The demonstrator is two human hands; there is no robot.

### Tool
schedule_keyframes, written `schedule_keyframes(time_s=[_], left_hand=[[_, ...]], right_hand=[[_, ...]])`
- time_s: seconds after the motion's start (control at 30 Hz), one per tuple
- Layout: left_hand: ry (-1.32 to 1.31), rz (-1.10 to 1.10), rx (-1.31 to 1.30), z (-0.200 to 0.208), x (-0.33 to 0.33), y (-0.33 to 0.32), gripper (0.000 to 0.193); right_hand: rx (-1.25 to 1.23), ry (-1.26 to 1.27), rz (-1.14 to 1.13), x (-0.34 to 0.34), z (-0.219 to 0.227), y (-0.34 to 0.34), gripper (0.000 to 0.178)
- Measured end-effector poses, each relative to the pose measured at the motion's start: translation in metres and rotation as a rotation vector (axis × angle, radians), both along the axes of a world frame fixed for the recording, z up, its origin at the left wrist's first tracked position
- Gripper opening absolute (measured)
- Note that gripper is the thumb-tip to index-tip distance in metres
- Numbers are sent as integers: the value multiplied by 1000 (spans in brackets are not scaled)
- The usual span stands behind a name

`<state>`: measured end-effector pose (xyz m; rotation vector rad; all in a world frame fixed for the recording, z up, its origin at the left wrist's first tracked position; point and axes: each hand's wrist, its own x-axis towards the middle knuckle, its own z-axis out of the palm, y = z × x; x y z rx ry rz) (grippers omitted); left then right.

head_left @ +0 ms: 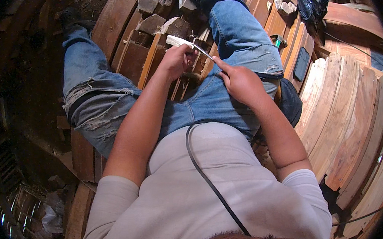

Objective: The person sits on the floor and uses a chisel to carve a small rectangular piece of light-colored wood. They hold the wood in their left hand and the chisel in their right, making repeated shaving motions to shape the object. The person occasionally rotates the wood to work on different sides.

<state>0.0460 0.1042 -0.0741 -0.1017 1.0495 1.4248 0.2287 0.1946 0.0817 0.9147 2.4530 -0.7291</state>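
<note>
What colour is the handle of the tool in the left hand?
White or pale cream: the handle pokes out above the left hand, seen in the head view.

This is a woodworking shop, or a timber yard used as one. Long sawn planks [346,115], reddish and pale, lie stacked side by side and fill the space to the right of the seated person's legs [233,29]. Beyond the knees, short offcut blocks [155,22] of dark wood sit in a loose heap on more boards. A black plastic bag [311,0] rests on the far end of the planks. Left of the legs the bare dirt floor [31,110] is dark and littered with scraps.
</note>
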Motion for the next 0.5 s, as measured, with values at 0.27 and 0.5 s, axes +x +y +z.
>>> schedule_keyframes(time_s=[0.27,0.5], left_hand=[[-74,38,85,-18,1,0,18],[-66,-10,103,-31,-1,-1,22]], right_hand=[[-108,163,-35,7,-21,10,50],[-185,158,-14,4,-23,26,49]])
